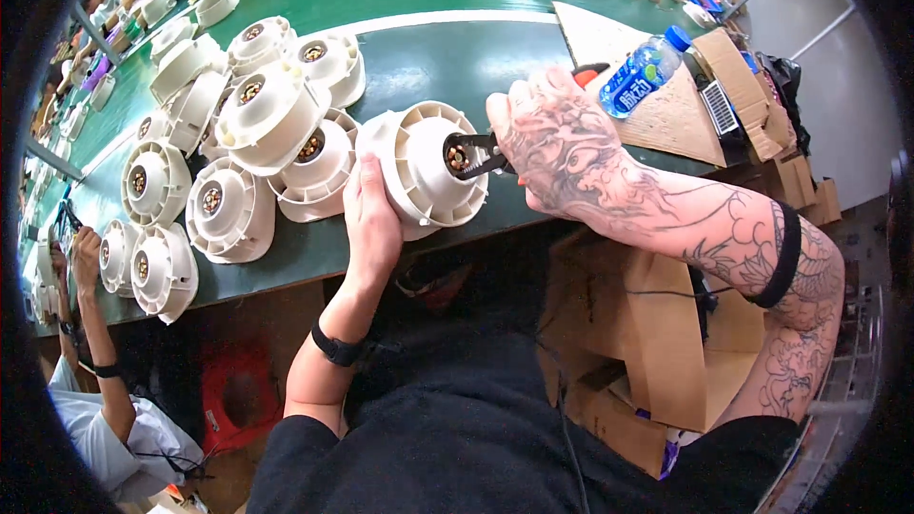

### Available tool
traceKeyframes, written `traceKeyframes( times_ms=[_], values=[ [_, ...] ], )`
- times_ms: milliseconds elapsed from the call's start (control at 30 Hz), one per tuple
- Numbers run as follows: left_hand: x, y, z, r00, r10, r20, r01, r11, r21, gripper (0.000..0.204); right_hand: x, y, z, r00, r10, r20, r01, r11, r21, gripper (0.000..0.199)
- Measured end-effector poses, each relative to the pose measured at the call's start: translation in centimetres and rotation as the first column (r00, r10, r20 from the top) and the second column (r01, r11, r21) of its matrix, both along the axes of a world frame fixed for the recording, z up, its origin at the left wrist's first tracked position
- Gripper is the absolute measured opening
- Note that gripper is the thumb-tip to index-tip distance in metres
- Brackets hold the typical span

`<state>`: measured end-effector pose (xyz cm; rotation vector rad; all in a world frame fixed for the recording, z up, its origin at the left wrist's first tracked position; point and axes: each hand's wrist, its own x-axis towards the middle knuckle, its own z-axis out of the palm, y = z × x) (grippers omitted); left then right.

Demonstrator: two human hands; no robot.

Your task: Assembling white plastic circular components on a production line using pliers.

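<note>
Left hand [371, 214] gripped the cream plastic fan housing [424, 167] I had tipped on its side at the green bench's [447, 57] near edge. Right hand [557, 143] clenched black-handled pliers [473, 154], their tip inside the housing's hub. More housings [238, 133] lay leftward.

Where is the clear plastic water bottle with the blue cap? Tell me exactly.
In the head view, the clear plastic water bottle with the blue cap lies tilted on a triangular brown board at the green table's right side, just beyond the right hand.
</note>
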<state>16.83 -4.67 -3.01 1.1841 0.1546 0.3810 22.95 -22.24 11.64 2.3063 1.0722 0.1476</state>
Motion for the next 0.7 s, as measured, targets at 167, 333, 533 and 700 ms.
traceKeyframes(
  times_ms=[167,333,533,700],
  values=[
    [-0.1,0.6,0.1,0.895,-0.001,0.446,-0.307,0.724,0.618,0.046,1.3,-1.9,-1.2,0.66,-0.29,-0.693,0.518,0.844,0.14,0.043],
    [-0.6,3.2,2.4,0.803,-0.337,0.491,-0.158,0.675,0.721,0.056,-1.1,-5.0,-6.9,0.395,-0.041,-0.918,0.634,0.735,0.24,0.045],
    [-3.4,1.4,8.4,0.939,-0.34,0.055,0.198,0.663,0.722,0.04,-7.8,-3.3,-10.4,0.672,0.03,-0.74,0.644,0.468,0.604,0.037],
    [-5.3,1.9,7.5,0.831,-0.498,0.25,0.095,0.569,0.817,0.025,-10.4,-4.8,-15.1,0.175,0.442,-0.88,0.843,0.394,0.366,0.066]
  ],
)
